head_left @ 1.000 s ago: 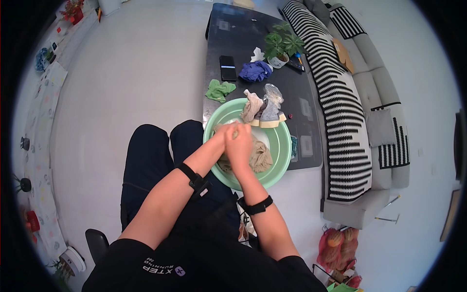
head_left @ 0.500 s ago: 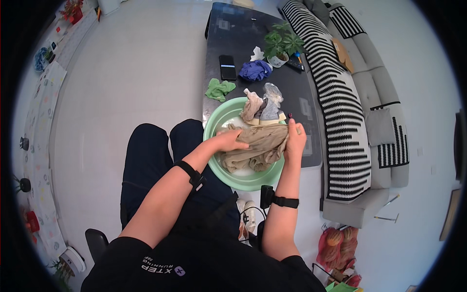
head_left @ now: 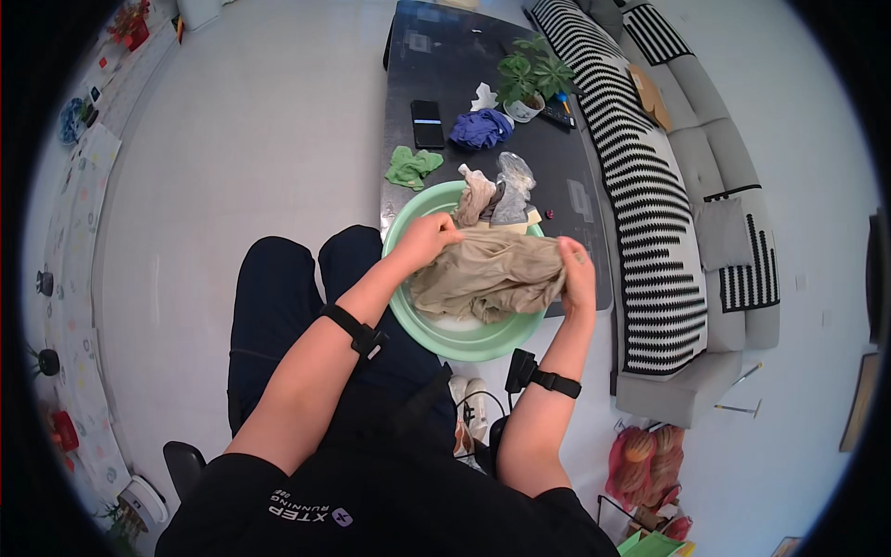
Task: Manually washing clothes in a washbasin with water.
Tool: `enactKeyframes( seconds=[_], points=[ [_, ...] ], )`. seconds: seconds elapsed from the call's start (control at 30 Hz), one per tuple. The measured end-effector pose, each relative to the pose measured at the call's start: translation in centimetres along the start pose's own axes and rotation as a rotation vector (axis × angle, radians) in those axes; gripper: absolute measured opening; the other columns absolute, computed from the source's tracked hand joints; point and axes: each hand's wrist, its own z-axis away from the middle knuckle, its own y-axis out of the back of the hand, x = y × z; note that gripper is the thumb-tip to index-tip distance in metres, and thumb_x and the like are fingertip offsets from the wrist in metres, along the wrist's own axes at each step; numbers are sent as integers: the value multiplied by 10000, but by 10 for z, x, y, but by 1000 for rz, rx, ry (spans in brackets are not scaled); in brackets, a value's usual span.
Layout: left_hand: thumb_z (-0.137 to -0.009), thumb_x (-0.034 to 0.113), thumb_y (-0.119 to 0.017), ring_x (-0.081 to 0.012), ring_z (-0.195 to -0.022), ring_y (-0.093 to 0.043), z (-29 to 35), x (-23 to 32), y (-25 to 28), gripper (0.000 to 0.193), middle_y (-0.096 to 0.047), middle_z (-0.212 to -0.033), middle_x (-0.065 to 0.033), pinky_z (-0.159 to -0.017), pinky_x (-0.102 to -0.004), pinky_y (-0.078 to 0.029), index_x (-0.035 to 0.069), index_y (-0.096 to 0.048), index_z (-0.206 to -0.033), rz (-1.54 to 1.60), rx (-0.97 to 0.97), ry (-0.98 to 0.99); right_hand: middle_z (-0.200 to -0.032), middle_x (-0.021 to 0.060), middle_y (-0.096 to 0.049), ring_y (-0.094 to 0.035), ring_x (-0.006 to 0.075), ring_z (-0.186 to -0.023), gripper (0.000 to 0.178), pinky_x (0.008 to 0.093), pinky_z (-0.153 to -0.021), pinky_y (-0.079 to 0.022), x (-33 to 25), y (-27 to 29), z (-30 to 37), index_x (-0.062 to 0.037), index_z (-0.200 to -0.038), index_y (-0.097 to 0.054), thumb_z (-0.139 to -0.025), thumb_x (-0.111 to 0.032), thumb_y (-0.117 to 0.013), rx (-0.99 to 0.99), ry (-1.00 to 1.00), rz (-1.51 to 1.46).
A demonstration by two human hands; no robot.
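A beige-brown cloth garment (head_left: 492,274) is stretched between my two hands over a light green plastic basin (head_left: 469,351). My left hand (head_left: 427,239) pinches its upper left edge. At the right end, my right hand (head_left: 577,274) grips the fabric above the basin's rim. Whitish water (head_left: 455,323) shows below the cloth. On the far rim of the basin rest a beige crumpled cloth (head_left: 475,195) and a grey piece (head_left: 510,200) with pale edges, a clear plastic bag (head_left: 516,169) beside them.
The basin sits at the near end of a dark table (head_left: 408,79). On that table are a green cloth (head_left: 413,167), a phone (head_left: 427,125), a blue cloth (head_left: 481,130) and a potted plant (head_left: 524,107). A grey sofa (head_left: 701,153) stands right, a bagged bundle (head_left: 645,469) near it.
My left hand has moved up from the middle of the garment to its upper edge. My right hand has shifted slightly right and down, so the cloth is spread wider.
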Motion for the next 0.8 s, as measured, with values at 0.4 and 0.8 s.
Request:
enactKeyframes(
  seconds=[0.4, 0.8],
  points=[
    [-683, 113, -611, -297, -853, -520, 18, -53, -30, 262, -525, -843, -133, -703, -380, -431, 81, -545, -935, -530, 7, -188, -787, 173, -570, -553, 317, -747, 332, 334, -713, -437, 41, -27, -1, 27, -811, -525, -607, -203, -652, -175, 188, 1060],
    [-697, 157, -612, -286, -788, -503, 0, 5, -8, 176, -531, -754, -123, -679, -378, -394, 17, -520, -750, -229, 314, -236, -805, 30, -535, -489, 121, -771, 208, 229, -733, -386, -16, -31, 10, -44, -885, -541, -682, -8, -514, -52, 134, 281]
  ],
)
